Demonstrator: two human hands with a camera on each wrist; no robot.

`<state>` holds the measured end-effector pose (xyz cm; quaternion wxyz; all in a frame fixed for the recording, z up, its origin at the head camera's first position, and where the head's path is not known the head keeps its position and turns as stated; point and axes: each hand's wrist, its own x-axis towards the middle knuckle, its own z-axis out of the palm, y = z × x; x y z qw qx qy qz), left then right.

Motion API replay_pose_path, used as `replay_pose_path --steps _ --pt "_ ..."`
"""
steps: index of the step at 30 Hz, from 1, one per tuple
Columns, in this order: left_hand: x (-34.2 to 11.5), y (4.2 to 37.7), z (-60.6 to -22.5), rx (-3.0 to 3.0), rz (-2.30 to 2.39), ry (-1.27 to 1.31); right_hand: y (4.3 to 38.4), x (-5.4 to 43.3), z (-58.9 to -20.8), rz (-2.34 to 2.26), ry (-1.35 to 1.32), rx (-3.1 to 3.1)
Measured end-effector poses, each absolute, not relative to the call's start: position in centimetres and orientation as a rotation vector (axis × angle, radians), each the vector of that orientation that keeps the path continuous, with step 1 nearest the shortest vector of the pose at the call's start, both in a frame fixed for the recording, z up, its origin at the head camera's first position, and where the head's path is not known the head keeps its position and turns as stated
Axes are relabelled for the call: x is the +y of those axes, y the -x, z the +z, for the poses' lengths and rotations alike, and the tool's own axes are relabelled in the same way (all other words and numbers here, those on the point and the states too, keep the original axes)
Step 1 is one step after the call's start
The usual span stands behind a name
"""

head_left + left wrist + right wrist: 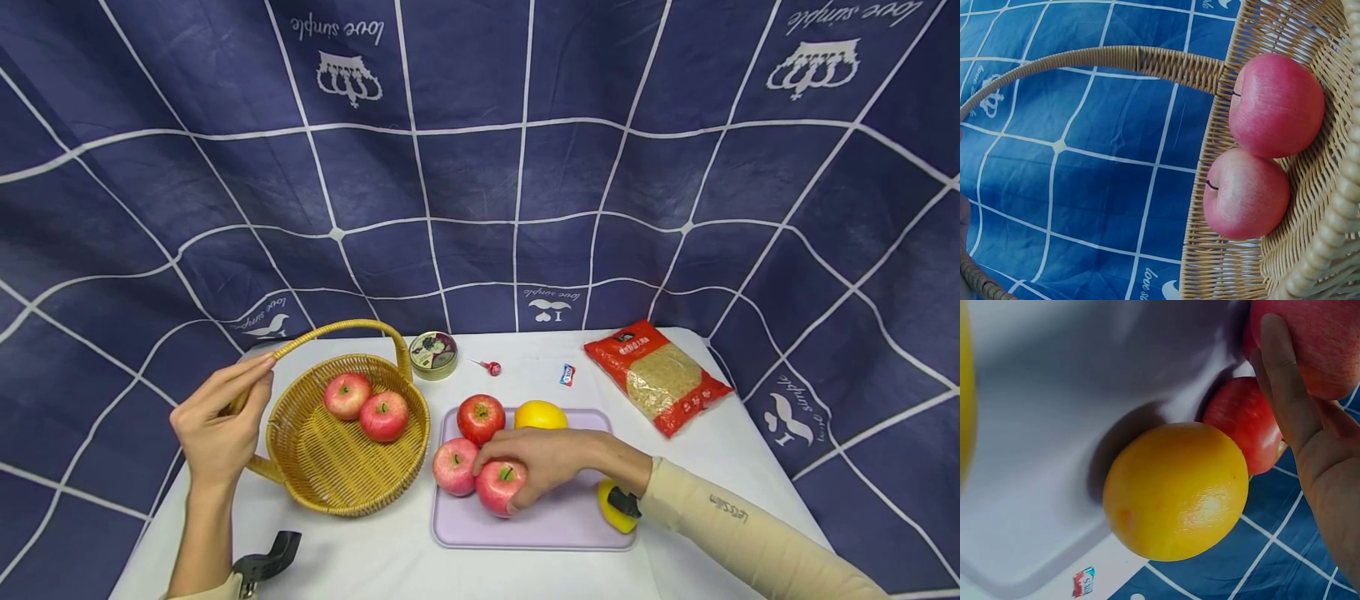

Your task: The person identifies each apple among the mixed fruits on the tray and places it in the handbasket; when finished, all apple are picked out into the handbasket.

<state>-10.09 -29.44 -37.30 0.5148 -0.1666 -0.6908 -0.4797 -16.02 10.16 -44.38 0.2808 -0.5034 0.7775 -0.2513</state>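
My left hand (225, 425) grips the arched handle of a woven wicker basket (300, 492) at the left of the table. Two red apples (384, 416) lie side by side in the basket, and the left wrist view shows them against its woven wall. Over a pale purple tray (532, 533), my right hand (551, 458) has its fingers and thumb around a red apple (498, 487). Another pinkish apple (454, 467) sits just left of it. Behind them are a darker red apple (481, 418) and a yellow lemon-like fruit (1175, 490). A second yellow fruit (617, 510) shows partly beneath the right wrist.
At the back stand a round tin (433, 355), a red lollipop (491, 367) and a small wrapped candy (567, 374). A red bag of dry food (656, 375) lies at the back right. A dark blue checked cloth (480, 175) hangs behind the white table.
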Motion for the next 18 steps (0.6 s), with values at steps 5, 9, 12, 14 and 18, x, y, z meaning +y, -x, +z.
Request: replay_pose_path --steps 5,9,12,14,18 --pt "-29.4 10.0 -37.2 -1.66 -1.146 0.396 16.1 10.0 -44.0 -0.68 1.359 2.067" --pt "-29.3 10.0 -37.2 -1.661 -1.142 0.396 16.1 9.7 -43.6 -0.701 1.374 2.051" --pt "-29.3 10.0 -37.2 -1.662 -1.147 0.4 16.1 9.5 -43.4 -0.715 1.399 2.047" --pt "-29.3 10.0 -37.2 -1.66 -1.152 0.402 16.0 9.4 -43.3 -0.72 1.413 2.046" --pt "-29.4 10.1 -37.3 -1.657 -1.157 0.403 16.1 9.1 -43.2 -0.726 1.425 2.046"
